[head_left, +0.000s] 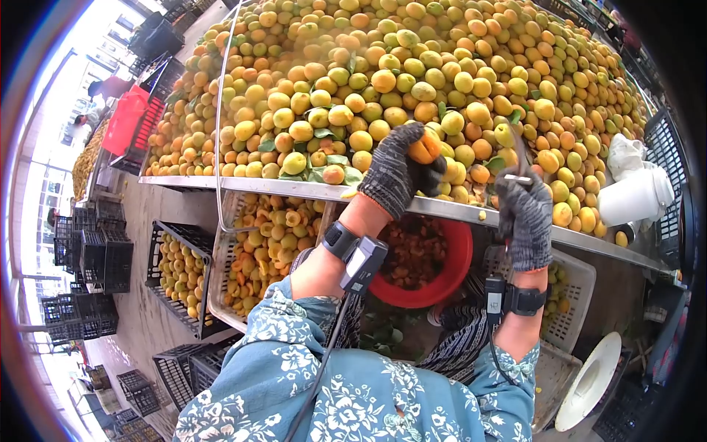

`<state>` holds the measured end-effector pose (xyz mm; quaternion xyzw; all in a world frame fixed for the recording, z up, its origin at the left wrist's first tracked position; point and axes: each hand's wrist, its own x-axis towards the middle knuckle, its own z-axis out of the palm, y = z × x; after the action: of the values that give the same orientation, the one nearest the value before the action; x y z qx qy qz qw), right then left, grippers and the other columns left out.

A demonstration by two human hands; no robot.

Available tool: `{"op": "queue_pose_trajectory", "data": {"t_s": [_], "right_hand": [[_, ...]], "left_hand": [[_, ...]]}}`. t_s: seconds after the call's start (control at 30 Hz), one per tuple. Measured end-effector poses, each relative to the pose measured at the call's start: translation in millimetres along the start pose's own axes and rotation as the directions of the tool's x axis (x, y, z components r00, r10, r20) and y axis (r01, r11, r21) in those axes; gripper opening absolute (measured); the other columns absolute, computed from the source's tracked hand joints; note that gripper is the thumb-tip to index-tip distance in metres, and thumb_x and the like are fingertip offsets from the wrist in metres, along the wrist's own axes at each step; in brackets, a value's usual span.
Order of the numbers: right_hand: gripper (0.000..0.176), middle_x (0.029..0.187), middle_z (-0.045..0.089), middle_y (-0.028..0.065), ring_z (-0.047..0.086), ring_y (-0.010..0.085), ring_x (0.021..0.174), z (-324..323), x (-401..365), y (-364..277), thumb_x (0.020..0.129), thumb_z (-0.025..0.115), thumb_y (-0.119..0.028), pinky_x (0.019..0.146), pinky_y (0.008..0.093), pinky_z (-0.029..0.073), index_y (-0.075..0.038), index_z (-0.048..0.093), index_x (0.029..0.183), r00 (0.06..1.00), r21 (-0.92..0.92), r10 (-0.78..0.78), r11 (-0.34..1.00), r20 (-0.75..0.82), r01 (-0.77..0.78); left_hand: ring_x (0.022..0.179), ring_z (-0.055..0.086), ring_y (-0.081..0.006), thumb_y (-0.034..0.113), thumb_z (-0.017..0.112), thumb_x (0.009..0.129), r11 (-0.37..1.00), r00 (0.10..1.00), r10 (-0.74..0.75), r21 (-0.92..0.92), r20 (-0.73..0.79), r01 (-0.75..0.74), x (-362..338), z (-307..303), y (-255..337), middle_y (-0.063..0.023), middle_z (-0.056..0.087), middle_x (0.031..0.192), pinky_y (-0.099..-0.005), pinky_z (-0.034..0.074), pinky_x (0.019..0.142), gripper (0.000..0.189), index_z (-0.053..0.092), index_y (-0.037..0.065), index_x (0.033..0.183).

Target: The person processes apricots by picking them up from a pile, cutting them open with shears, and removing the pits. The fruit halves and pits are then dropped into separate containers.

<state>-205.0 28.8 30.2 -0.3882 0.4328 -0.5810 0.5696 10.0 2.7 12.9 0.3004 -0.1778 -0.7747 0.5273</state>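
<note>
My left hand [403,168], in a grey and black knit glove, is closed around an orange apricot [425,147] above the front edge of the table. To its right, my right hand [524,214], gloved alike, is wrapped round a knife [520,151] whose blade points up and away. A large heap of yellow and orange apricots [368,81] lies behind both hands. Below the table's metal edge [287,188] stands a red basin [417,296] with dark orange pieces inside. A crate [219,283] of split apricots is left of the basin.
A white bucket [635,195] stands on the table at the right. Black crates [107,254] are stacked at the left, near a red crate [127,121]. A black crate of apricots [180,272] sits on the floor. A person [110,88] is at the far left.
</note>
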Motion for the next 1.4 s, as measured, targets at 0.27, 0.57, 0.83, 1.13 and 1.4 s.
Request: {"op": "queue_pose_trajectory", "data": {"t_s": [0.27,0.57,0.83,1.13,1.4], "right_hand": [[0.051,0.102,0.065,0.0058,0.061,0.0119,0.088,28.4,-6.6,-20.4,0.068,0.078,-0.007,0.08,0.0241,0.051,0.001,0.06,0.115,0.97,-0.198,0.111,0.978,0.216,-0.068],[0.046,0.088,0.067,0.0049,0.064,0.0127,0.071,16.7,-9.7,-1.0,0.062,0.072,-0.013,0.057,0.0224,0.052,0.0,0.063,0.106,0.982,0.136,0.108,0.982,0.152,-0.129],[0.049,0.104,0.064,0.0142,0.063,0.0207,0.074,43.3,-23.8,-9.1,0.069,0.063,-0.014,0.057,0.0271,0.052,0.001,0.058,0.116,0.987,0.591,0.159,0.8,-0.038,-0.106],[0.048,0.113,0.062,0.0202,0.06,0.0152,0.061,6.7,-11.3,-5.5,0.075,0.06,-0.012,0.049,0.0218,0.048,0.0,0.055,0.12,0.98,0.634,0.057,0.756,0.19,-0.167],[0.028,0.083,0.068,0.0058,0.059,0.0077,0.06,15.4,-12.6,-7.6,0.073,0.066,-0.007,0.047,0.0187,0.045,0.0,0.067,0.1,0.996,0.004,-0.002,1.0,0.093,0.002]], "left_hand": [[0.06,0.062,-0.0165,0.038,0.061,0.085,0.975,0.99,-0.14,0.177,0.006,0.137,-8.3,25.4,-35.7,-0.0069,0.063,0.079,-0.0275,0.049,0.045,0.035,0.06,0.007,0.103],[0.071,0.064,-0.0166,0.03,0.06,0.085,0.984,0.983,-0.172,0.06,0.061,0.168,-20.1,41.8,-38.0,-0.008,0.064,0.09,-0.0242,0.053,0.057,0.04,0.056,0.001,0.113],[0.06,0.06,-0.0171,0.031,0.056,0.086,0.949,0.987,-0.15,-0.271,0.062,0.161,-31.5,54.9,-31.0,-0.0072,0.062,0.079,-0.0243,0.048,0.047,0.042,0.056,0.001,0.115],[0.071,0.061,-0.0189,0.029,0.063,0.083,0.607,0.87,0.241,0.632,0.431,-0.481,-35.4,43.2,-29.8,-0.0115,0.062,0.084,-0.03,0.049,0.053,0.046,0.055,0.001,0.119],[0.076,0.06,-0.0099,0.016,0.065,0.087,0.759,0.955,0.106,0.597,0.278,-0.258,-23.8,32.0,-32.7,-0.005,0.062,0.093,-0.0232,0.051,0.062,0.031,0.057,-0.001,0.112]]}}
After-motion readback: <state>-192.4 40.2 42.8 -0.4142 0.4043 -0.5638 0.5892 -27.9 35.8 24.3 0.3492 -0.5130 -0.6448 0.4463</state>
